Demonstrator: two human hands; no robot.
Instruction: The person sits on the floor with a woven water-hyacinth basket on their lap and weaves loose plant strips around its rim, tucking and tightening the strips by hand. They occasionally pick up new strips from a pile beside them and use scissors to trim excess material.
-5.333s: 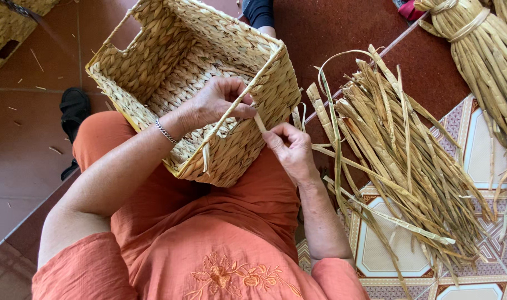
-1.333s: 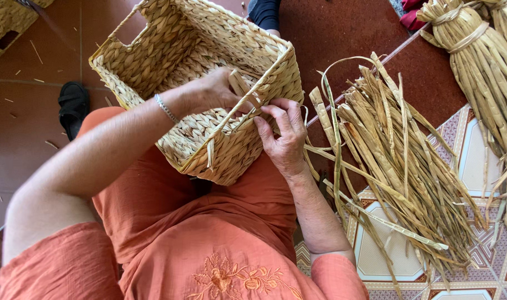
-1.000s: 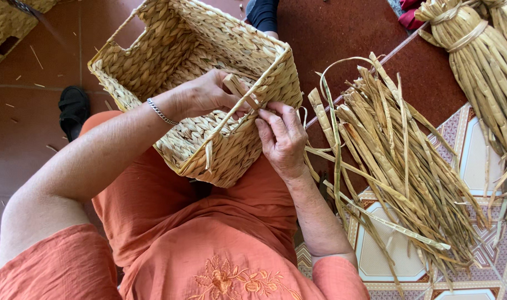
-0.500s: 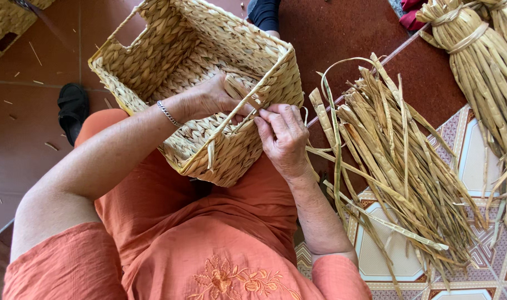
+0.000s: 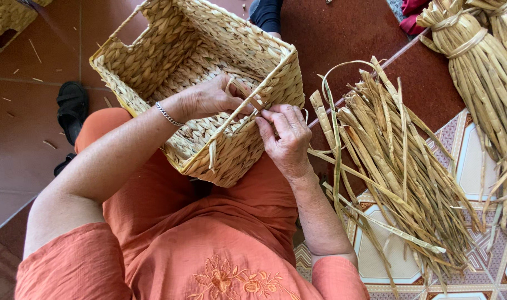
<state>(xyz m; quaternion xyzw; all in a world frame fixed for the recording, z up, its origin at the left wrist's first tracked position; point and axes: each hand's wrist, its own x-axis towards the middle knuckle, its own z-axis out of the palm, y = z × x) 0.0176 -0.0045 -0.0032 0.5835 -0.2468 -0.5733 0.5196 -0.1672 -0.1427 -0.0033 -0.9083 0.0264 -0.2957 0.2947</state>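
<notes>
While your left hand (image 5: 211, 99) has slid a little further over the rim of the woven basket (image 5: 198, 83) than it was half a second ago, your right hand (image 5: 286, 136) has stayed at the same corner, so the work reads as a small tightening at one spot rather than a move to a new one. Your left fingers (image 5: 236, 100) are curled down over the rim, pressing the loose strand (image 5: 248, 103) against the weave; your right fingers (image 5: 273, 118) are pinched on that same strand just beside them, at the basket's near right corner. The basket rests tilted on your lap, its open mouth turned away from you and its handle cut-out at the far left edge. A loose heap of dried reed strips (image 5: 398, 166) lies on the floor just right of your right wrist, with a tied bundle of reeds (image 5: 486, 61) beyond it near the top right. A black sandal (image 5: 71, 108) sits on the floor left of the basket
</notes>
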